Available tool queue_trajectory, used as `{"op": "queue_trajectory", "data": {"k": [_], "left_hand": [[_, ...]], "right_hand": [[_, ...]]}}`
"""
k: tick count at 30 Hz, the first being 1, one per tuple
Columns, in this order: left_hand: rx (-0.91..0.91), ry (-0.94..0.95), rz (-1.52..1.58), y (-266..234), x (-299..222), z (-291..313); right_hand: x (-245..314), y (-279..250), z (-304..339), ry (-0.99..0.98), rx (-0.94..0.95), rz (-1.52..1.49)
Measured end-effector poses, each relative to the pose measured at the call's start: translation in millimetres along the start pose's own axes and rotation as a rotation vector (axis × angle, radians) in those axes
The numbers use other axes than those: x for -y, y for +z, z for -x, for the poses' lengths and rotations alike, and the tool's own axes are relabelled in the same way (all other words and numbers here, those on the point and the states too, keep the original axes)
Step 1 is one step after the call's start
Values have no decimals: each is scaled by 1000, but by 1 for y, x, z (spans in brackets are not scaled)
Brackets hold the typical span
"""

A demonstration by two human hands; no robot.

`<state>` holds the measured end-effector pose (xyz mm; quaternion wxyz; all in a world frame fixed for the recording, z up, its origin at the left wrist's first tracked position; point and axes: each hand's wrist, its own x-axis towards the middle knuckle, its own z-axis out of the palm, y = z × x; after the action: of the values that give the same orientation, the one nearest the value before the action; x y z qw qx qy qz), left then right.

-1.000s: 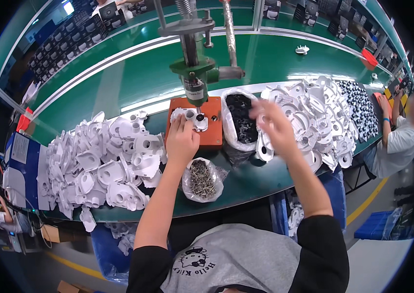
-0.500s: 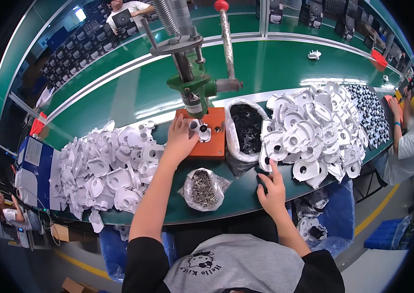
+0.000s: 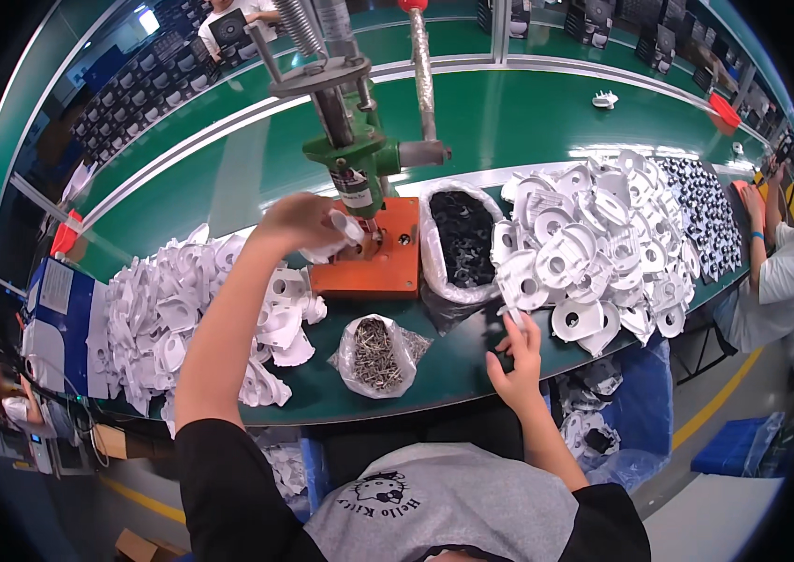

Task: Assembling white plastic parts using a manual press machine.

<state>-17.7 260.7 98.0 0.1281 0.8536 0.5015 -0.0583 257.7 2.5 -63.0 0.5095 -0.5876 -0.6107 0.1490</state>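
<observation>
My left hand [image 3: 296, 223] is closed on a white plastic part [image 3: 330, 242], lifted and tilted at the left side of the orange base plate [image 3: 360, 279]. Above that plate stands a green hand press [image 3: 348, 159], its lower tip close to the part. The back of the hand hides most of its fingers. At the near edge of the right-hand heap of white plastic parts [image 3: 566, 234], my right hand [image 3: 519, 361] is open, thumb apart, fingertips by the lowest parts. Whether they touch one cannot be made out.
A bag of black pieces [image 3: 463, 239] stands right of the plate, a bag of metal screws or pins [image 3: 376, 358] in front. Another heap of white parts [image 3: 168, 314] lies left, beside a blue box [image 3: 67, 328]. The press lever [image 3: 422, 75] rises above. A co-worker's arm [image 3: 760, 229] is far right.
My left hand has moved left and up from the orange plate, taking the white part off it. My right hand has shifted slightly, its index finger less stretched. The view has shifted a little.
</observation>
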Motion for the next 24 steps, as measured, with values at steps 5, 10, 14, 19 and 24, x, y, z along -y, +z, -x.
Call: {"op": "queue_trajectory", "data": {"k": [5,10,14,19,24], "left_hand": [[-332,-100,123,6,57,-21],[-503,-211,76,38,112,-29],[-436,-143,196,45,116,-3],[-121,-354,-6,52,78,75],[-101,-329,-169,78,48,124]], "right_hand": [[-6,4,5,-38,-113,-105],[-4,3,1,-57,-98,-42],[1,0,-4,-46,33,-48],[-2,-1,-4,-72,-52,-105],[-18,-5,-6,238,-74,-792]]}}
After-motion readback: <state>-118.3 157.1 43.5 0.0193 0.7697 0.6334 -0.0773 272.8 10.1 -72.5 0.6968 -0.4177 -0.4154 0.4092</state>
